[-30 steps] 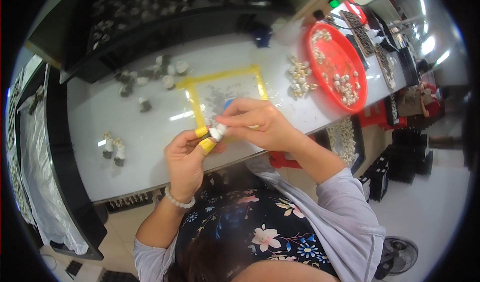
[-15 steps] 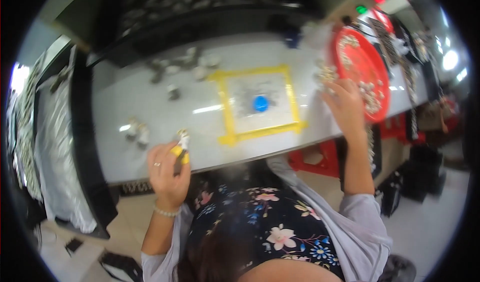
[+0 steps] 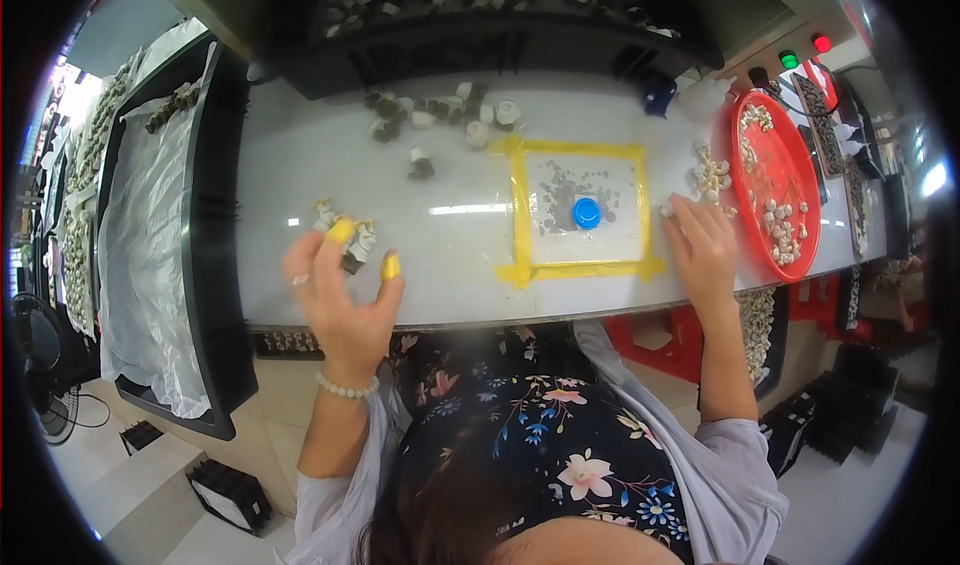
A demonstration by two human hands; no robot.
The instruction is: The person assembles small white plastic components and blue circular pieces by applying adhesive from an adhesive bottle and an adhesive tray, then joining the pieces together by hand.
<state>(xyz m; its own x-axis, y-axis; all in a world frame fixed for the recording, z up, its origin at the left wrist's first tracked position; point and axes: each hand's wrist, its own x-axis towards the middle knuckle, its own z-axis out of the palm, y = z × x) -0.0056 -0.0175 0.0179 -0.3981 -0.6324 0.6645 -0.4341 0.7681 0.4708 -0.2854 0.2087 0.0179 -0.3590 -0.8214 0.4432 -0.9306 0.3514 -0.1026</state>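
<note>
My left hand (image 3: 345, 290) is over the left part of the table, thumb and fingers apart, with yellow covers on the thumb and one finger. Small white figurines with gold tops and dark bases (image 3: 357, 250) stand on the table between and behind those fingertips. At the right, my right hand (image 3: 703, 250) has its fingers curled together and lowered to the table; a small cream-coloured piece (image 3: 668, 208) shows at the fingertips. Just behind it lies a pile of similar pieces (image 3: 711, 175). Between the hands, a blue round cap (image 3: 586, 213) sits inside a yellow tape square (image 3: 519, 215).
A red oval tray (image 3: 738, 180) of cream pieces stands right of my right hand. Several white-and-dark pieces (image 3: 422, 115) lie at the back, before a dark tray (image 3: 400, 65) full of similar ones. A black tray lined with plastic film (image 3: 160, 255) is at the left.
My left hand has opened and moved away from the figurine it held, which now stands with the others. My right hand has come down nearer the table's front edge. The view has shifted left.
</note>
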